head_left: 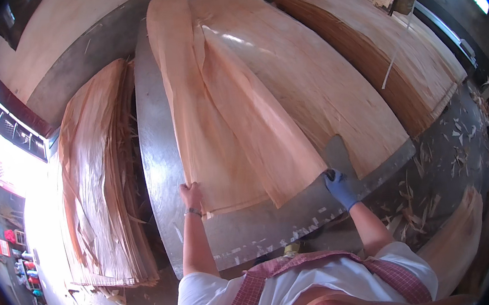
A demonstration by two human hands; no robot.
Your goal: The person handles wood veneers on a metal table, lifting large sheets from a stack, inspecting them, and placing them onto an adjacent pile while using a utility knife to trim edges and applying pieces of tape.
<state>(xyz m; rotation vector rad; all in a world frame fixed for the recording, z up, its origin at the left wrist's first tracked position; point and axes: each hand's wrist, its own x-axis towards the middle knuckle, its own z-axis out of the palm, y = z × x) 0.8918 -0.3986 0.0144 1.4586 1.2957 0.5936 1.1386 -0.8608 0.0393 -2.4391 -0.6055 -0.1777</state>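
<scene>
A thin, light-brown wood veneer sheet [243,146] lies loosely folded and rippled over a wider veneer sheet [333,89] on a grey metal-topped table [161,161]. My left hand [191,196], bare with a dark band at the wrist, pinches the upper sheet's near left edge. At that sheet's near right corner, my right hand [340,189] in a blue glove has its fingers closed on the edge; a dark patch shows at its fingertips. Beside this hand the lower sheet has a ragged notch, with grey tabletop showing through.
One tall veneer stack [101,179] with frayed edges stands on the left, close to the table. Another veneer stack [374,49] is at the right. Torn wood scraps [411,209] litter the floor on the right. A loose curved veneer piece [457,240] leans at the lower right.
</scene>
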